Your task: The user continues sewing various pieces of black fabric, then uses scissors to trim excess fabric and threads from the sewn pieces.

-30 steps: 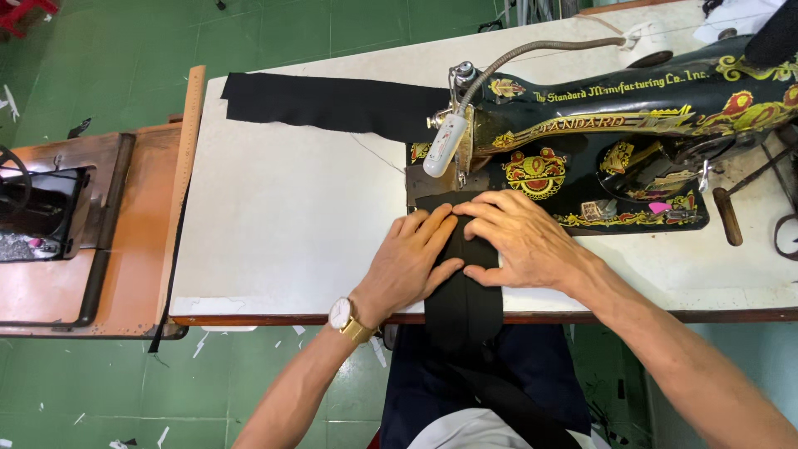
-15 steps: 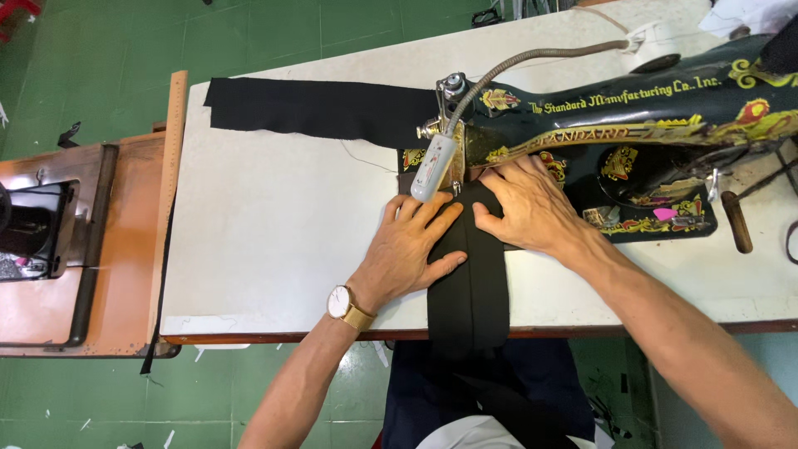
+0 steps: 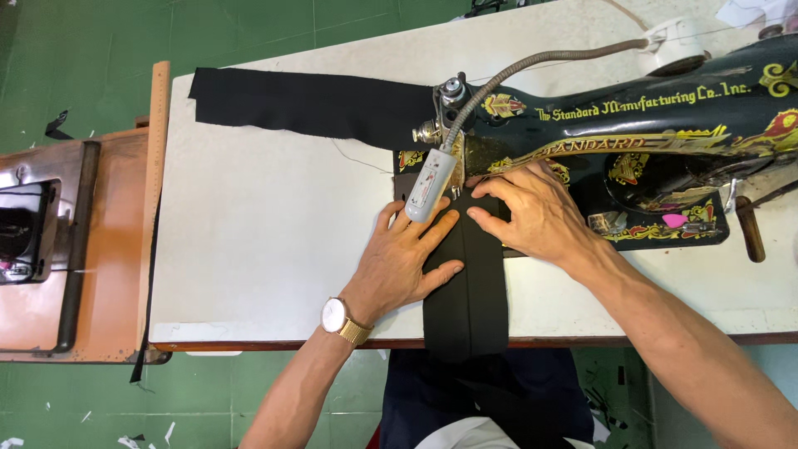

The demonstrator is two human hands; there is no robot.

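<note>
Black fabric strip (image 3: 465, 291) lies flat across the white worktop (image 3: 258, 241), running from the near edge up under the head of the black sewing machine (image 3: 632, 141), then turning left and trailing off as a long dark band (image 3: 307, 104) toward the far left corner. Both hands rest on it, open and flat, gripping nothing. The left hand (image 3: 399, 262), with a gold wristwatch (image 3: 337, 316) on its wrist, presses the strip's left edge with fingers spread toward the needle. The right hand (image 3: 536, 212) presses the right side, close against the machine's bed, fingertips pointing left.

Near end of the strip spills over the front edge of the worktop onto the person's lap. Left of the hands the worktop is bare and wide, right out to a wooden ruler (image 3: 154, 166) laid along its left edge. Beyond that stands a brown wooden table (image 3: 100, 249) with a sunken machine well.

A small white lamp (image 3: 430, 185) on a grey flexible neck hangs just above the left fingers. The machine carries gold lettering along its arm and red-and-gold ornaments; a small pink piece (image 3: 674, 220) sits on its bed.
</note>
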